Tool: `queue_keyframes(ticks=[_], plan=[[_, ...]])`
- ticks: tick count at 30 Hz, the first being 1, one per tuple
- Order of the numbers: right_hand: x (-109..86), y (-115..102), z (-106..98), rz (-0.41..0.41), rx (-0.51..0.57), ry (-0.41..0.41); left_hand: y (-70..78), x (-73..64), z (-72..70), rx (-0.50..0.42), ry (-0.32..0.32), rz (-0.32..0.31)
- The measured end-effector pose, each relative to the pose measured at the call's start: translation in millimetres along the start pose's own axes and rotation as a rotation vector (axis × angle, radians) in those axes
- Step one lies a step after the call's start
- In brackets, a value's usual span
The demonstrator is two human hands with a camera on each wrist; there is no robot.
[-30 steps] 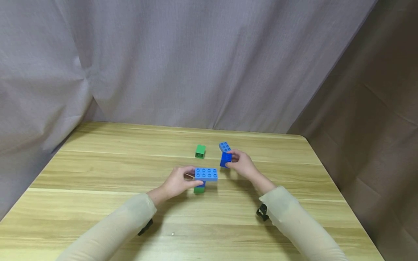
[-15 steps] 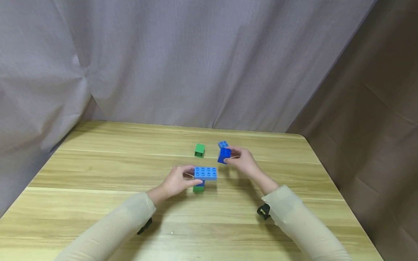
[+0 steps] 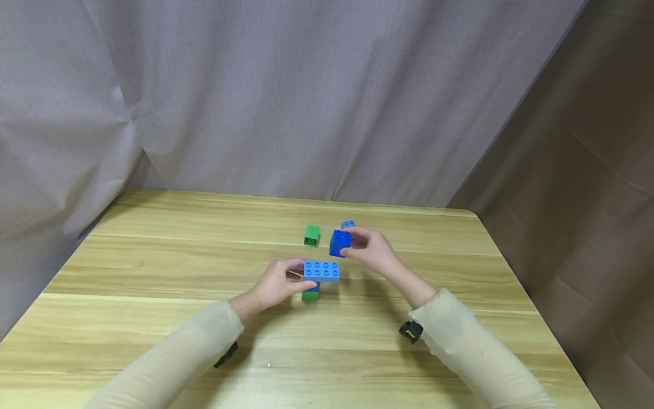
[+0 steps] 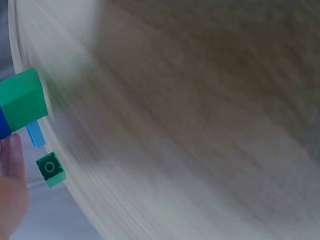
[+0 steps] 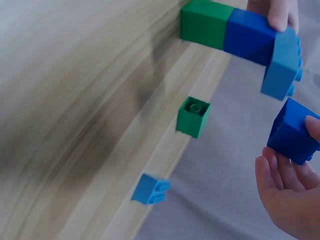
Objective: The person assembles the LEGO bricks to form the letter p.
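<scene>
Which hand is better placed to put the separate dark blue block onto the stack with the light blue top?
Probably the right hand: it holds the dark blue block close to the stack. The left hand is occupied, gripping the stack near its light blue top brick.

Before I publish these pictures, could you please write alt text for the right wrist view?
The right hand holds a dark blue block near a stack of green, dark blue and light blue blocks, which the left hand grips. A loose green block and a loose light blue block lie apart on the wood-grained table.
</scene>
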State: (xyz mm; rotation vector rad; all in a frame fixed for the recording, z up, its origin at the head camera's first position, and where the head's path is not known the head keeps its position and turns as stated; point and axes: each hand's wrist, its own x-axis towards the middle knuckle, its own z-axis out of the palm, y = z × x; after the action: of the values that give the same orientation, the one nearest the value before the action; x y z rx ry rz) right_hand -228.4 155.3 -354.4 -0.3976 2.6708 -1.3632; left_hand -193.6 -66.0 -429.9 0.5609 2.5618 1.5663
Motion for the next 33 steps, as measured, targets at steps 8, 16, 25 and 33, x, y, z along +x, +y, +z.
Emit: queue_keyframes(ticks=[8,16,25,33], plan=[[-7.1,-12,5,-0.028,-0.002,-0.044,-0.4,0.6,1.4,0.020,0.004,0.000],[-11.9,-21,12,-0.073,0.004,-0.086,1.5,0.5,2.2,0.013,0.000,0.020],[-15.6,-23,19,-0.145,-0.020,-0.134,0.1,0.5,2.5,0.014,-0.006,0.038],[-13.1,-18,23,-0.191,-0.034,-0.147,-1.7,0.8,1.9,0.029,-0.004,0.040]])
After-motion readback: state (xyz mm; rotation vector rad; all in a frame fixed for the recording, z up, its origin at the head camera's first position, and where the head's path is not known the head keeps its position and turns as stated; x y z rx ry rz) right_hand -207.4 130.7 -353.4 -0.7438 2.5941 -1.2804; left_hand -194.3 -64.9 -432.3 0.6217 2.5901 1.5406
